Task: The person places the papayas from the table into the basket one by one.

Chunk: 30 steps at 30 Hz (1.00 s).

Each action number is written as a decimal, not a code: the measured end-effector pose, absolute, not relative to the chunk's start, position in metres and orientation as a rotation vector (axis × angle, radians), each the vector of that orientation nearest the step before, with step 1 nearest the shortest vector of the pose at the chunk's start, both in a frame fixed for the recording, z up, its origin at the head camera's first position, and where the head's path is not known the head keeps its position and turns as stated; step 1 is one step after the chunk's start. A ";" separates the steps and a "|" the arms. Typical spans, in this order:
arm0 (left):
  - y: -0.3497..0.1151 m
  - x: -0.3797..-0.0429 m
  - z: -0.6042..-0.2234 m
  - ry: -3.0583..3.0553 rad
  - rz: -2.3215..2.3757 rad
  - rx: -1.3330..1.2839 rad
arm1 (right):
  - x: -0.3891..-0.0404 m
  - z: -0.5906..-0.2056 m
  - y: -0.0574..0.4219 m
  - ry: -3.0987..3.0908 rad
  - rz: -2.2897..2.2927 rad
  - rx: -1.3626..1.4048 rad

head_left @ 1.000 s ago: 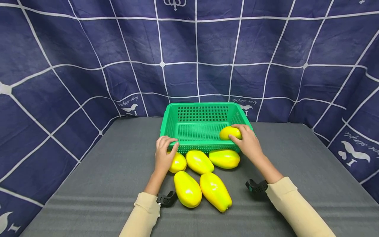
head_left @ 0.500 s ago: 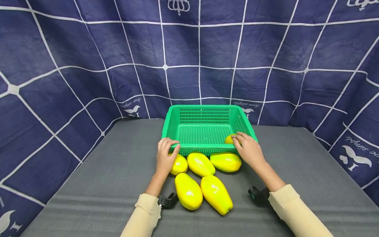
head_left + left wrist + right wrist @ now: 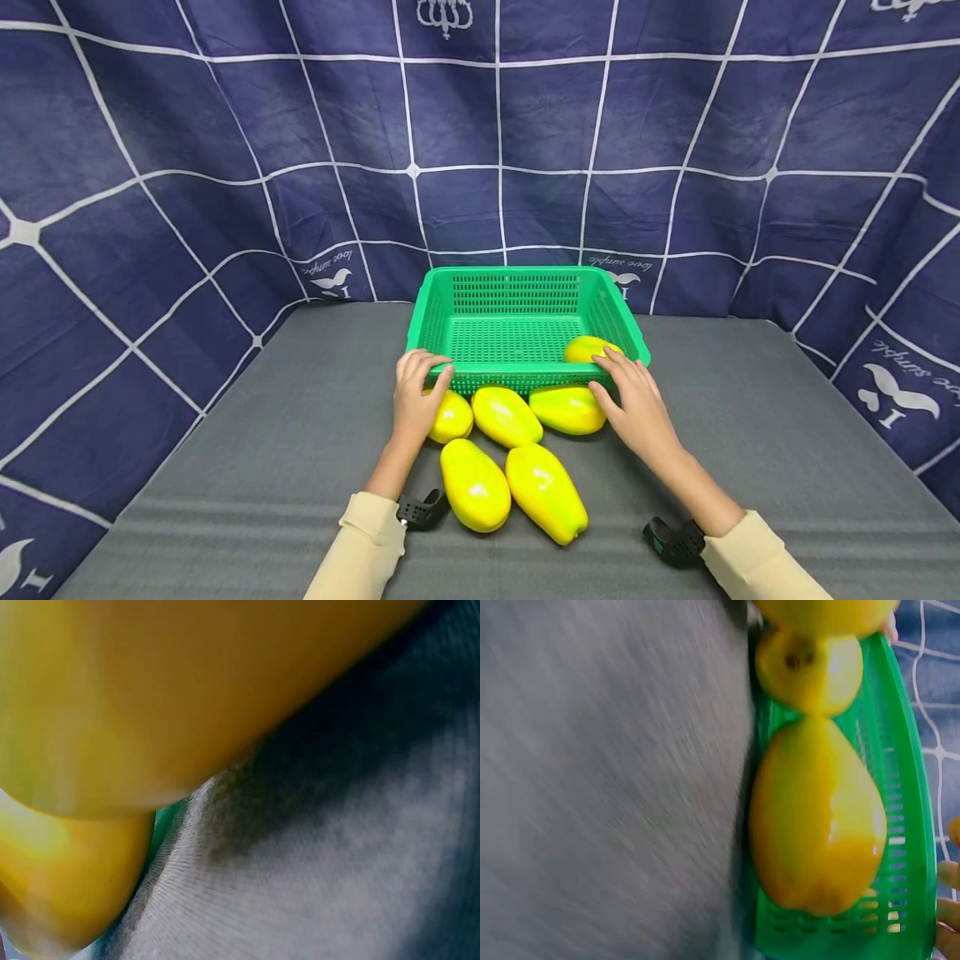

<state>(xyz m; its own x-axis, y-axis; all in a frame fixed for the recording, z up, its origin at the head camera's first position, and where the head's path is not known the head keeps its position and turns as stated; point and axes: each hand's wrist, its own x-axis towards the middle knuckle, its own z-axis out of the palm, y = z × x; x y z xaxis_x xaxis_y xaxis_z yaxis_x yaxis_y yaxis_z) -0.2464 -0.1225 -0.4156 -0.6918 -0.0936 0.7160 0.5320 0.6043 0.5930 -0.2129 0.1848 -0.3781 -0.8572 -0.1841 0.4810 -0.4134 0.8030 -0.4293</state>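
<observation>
One green basket [image 3: 510, 367] near the far edge of the bench [image 3: 300, 433], six yellow fruits [image 3: 507, 417], one inside, three along the basket's near edge, two farther forward, two black straps [image 3: 423, 510]

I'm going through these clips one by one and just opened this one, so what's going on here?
A person is handling yellow fruits around a green basket. The left hand holds the basket's near-left rim. The right hand reaches over the near-right rim beside one yellow fruit inside; whether it touches that fruit is unclear. Five more are outside: three fruits in a row along the near side, and two closer to the person.
</observation>
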 end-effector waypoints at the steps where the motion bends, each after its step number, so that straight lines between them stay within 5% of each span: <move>1: -0.123 -0.246 -0.416 -2.095 -1.088 -0.343 | -0.209 -0.380 0.183 -2.546 0.780 0.454; 16: -0.122 -0.248 -0.415 -2.092 -1.087 -0.348 | -0.171 -0.407 0.155 -2.541 1.203 0.489; 30: -0.122 -0.248 -0.414 -2.089 -1.088 -0.358 | -0.170 -0.427 0.156 -2.456 1.204 0.510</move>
<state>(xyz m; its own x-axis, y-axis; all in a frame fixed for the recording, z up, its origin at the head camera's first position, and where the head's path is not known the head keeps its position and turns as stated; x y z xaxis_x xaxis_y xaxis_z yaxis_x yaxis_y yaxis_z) -0.2475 -0.1219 -0.4144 -0.6863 -0.0874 0.7221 0.5416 0.6012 0.5875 -0.1701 0.1559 -0.4269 -0.8713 -0.1610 0.4637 -0.4651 0.5725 -0.6752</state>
